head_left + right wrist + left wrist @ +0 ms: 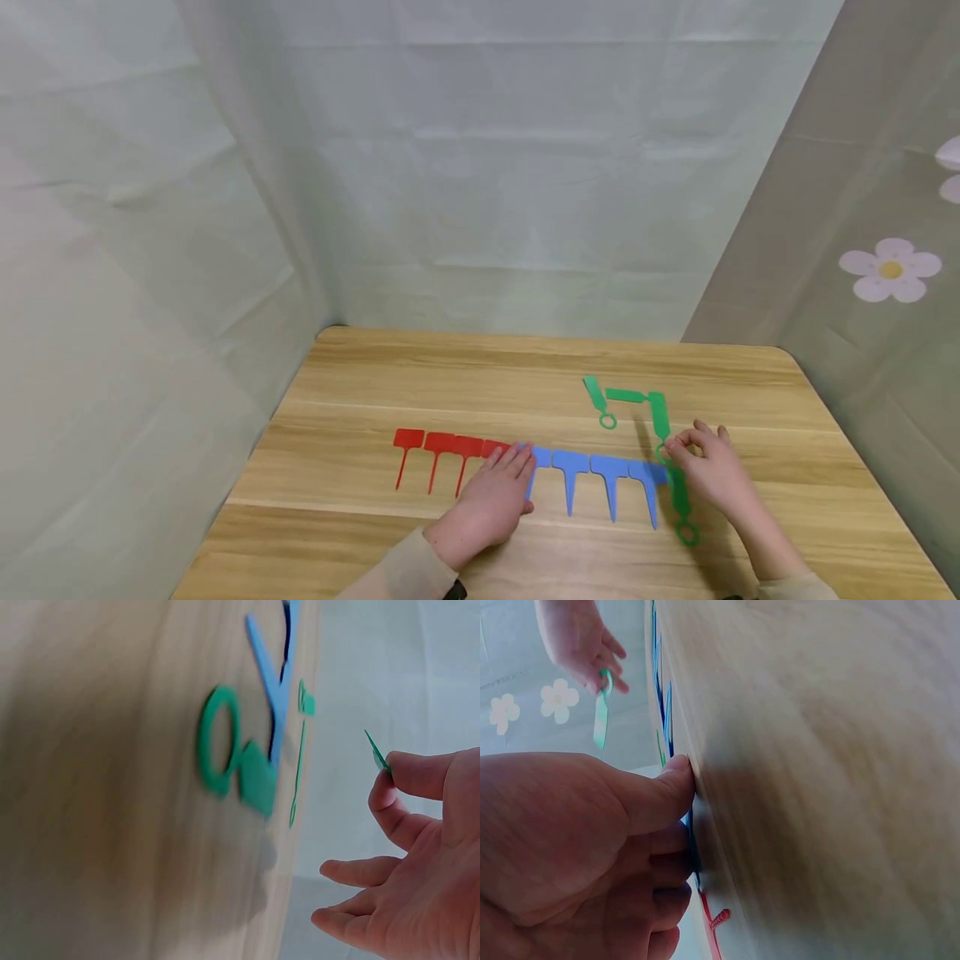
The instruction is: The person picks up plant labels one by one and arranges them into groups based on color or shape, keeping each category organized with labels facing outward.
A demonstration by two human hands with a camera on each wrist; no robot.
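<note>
Thumb and forefinger of my right hand (pixel 712 467) pinch a green loop tag (pixel 658 414) by its ring, above the table, with the other fingers spread. Below that hand another green loop tag (pixel 679 492) lies across the end of the blue row. Fairly straight fingers of my left hand (pixel 487 500) rest flat where several red T-shaped plant labels (pixel 442 442) meet several blue T-shaped plant labels (pixel 570 461). The left hand partly covers the labels there. In the right wrist view the held tag (pixel 377 754) appears nearly edge-on.
Two more green tags lie farther back, one slanted (pixel 594 392) and one sideways (pixel 625 395). The wooden table (pixel 360 367) has light cloth (pixel 525 208) hanging behind it and at the sides. A flower print (pixel 890 270) shows on the right cloth.
</note>
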